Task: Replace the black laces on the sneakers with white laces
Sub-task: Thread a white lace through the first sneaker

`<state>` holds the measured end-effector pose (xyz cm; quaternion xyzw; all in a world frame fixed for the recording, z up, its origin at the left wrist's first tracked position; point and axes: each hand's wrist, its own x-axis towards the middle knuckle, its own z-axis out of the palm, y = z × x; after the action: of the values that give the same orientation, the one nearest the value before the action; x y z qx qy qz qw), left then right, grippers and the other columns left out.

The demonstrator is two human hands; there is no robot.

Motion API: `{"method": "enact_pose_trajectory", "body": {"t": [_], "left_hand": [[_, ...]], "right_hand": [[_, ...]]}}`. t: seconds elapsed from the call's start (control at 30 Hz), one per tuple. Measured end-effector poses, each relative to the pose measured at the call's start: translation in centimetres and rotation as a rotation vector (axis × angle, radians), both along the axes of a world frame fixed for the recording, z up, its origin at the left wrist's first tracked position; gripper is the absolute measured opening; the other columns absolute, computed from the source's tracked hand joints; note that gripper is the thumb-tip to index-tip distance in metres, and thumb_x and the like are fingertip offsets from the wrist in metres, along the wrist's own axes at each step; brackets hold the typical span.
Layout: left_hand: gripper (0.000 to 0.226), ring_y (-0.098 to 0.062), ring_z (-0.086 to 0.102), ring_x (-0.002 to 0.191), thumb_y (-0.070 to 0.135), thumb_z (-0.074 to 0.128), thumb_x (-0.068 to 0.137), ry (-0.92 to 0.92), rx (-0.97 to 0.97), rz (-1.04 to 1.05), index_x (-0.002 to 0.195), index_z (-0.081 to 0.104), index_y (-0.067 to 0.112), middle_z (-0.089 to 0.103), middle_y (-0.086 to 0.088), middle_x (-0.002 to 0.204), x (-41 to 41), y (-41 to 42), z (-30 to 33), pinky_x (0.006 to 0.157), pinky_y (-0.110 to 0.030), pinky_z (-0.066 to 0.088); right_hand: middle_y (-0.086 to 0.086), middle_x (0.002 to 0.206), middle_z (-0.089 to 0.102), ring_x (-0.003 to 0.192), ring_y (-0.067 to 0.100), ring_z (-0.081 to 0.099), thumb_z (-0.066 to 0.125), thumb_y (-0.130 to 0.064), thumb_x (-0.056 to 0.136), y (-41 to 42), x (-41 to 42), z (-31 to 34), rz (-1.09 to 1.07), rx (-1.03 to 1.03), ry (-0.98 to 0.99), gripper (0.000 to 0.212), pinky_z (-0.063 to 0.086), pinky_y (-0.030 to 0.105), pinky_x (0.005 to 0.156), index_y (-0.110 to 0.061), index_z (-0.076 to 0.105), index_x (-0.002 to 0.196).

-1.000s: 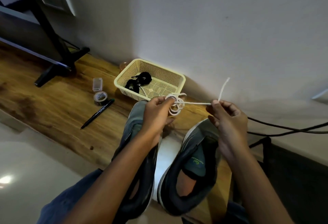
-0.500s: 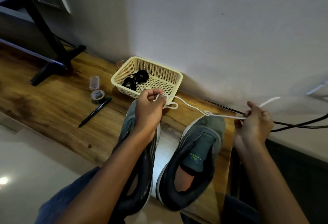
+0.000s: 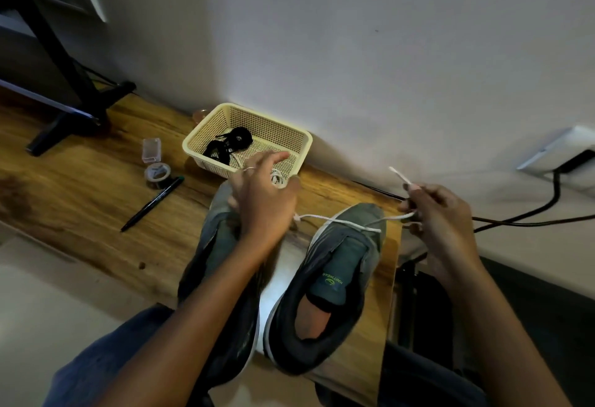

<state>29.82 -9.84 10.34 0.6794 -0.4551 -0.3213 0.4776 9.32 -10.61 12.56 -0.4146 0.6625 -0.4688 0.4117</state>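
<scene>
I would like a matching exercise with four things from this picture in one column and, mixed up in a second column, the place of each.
Things:
1. black laces
2. white lace
3. black pen
4. roll of tape

Places:
A. flat on the wooden table, left of the sneakers
B. stretched between both hands
C. inside the cream basket
D. beside the pen's far end

Pairs: 1-C, 2-B, 3-A, 4-D

Our left hand is motion-blurred, so we can't really tell how it's holding the white lace, and it covers the toe of the left sneaker. Just beyond that sneaker, the black laces in the basket are a dark tangle. Both our forearms run off the bottom edge.
</scene>
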Motion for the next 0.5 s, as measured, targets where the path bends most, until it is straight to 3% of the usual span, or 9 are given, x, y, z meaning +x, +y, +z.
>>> {"method": "enact_pose_trajectory", "body": {"t": [0.07,0.2,0.3,0.37,0.5], "left_hand": [[0.027,-0.019,0.054,0.114,0.043,0.058,0.08,0.015,-0.047,-0.15,0.105,0.059,0.054,0.055,0.028,0.114,-1.8,0.4,-0.3,0.095,-0.05,0.047],[0.033,-0.012,0.063,0.105,0.058,0.056,0.081,0.12,-0.041,-0.347,0.103,0.07,0.038,0.072,0.014,0.101,-5.1,1.6,-0.8,0.097,-0.046,0.047],[0.019,-0.005,0.067,0.095,0.025,0.065,0.09,0.356,-0.059,-0.291,0.107,0.072,0.018,0.074,0.006,0.099,-6.0,1.9,-0.4,0.085,-0.024,0.052],[0.017,-0.001,0.068,0.09,0.017,0.064,0.089,0.463,-0.067,-0.25,0.105,0.072,0.016,0.073,0.007,0.095,-6.1,2.2,0.2,0.076,-0.013,0.05],[0.021,-0.002,0.068,0.092,0.013,0.064,0.088,0.625,-0.048,-0.178,0.108,0.071,0.013,0.073,0.009,0.095,-6.1,2.0,0.5,0.077,-0.013,0.051]], "right_hand": [[0.003,0.072,0.065,0.056,0.007,0.055,0.058,-0.02,0.095,0.5,0.7,0.5,0.11,-0.012,0.006,0.011,0.041,0.019,0.05,-0.014,0.066,0.092],[0.001,0.079,0.067,0.062,0.005,0.059,0.06,-0.021,0.093,1.6,2.2,0.8,0.272,0.001,-0.04,0.014,0.048,0.016,0.054,-0.011,0.068,0.098],[0.0,0.079,0.067,0.064,0.005,0.059,0.059,-0.02,0.093,1.6,2.8,1.0,0.28,0.005,-0.066,0.015,0.048,0.016,0.056,-0.009,0.068,0.097],[-0.003,0.074,0.066,0.062,0.003,0.058,0.06,-0.018,0.093,1.2,2.9,1.1,0.286,0.004,-0.071,0.013,0.045,0.014,0.053,-0.009,0.069,0.092],[-0.009,0.067,0.065,0.06,-0.004,0.057,0.061,-0.019,0.092,1.1,3.2,0.8,0.342,0.019,-0.043,0.012,0.042,0.008,0.051,-0.014,0.069,0.083]]}}
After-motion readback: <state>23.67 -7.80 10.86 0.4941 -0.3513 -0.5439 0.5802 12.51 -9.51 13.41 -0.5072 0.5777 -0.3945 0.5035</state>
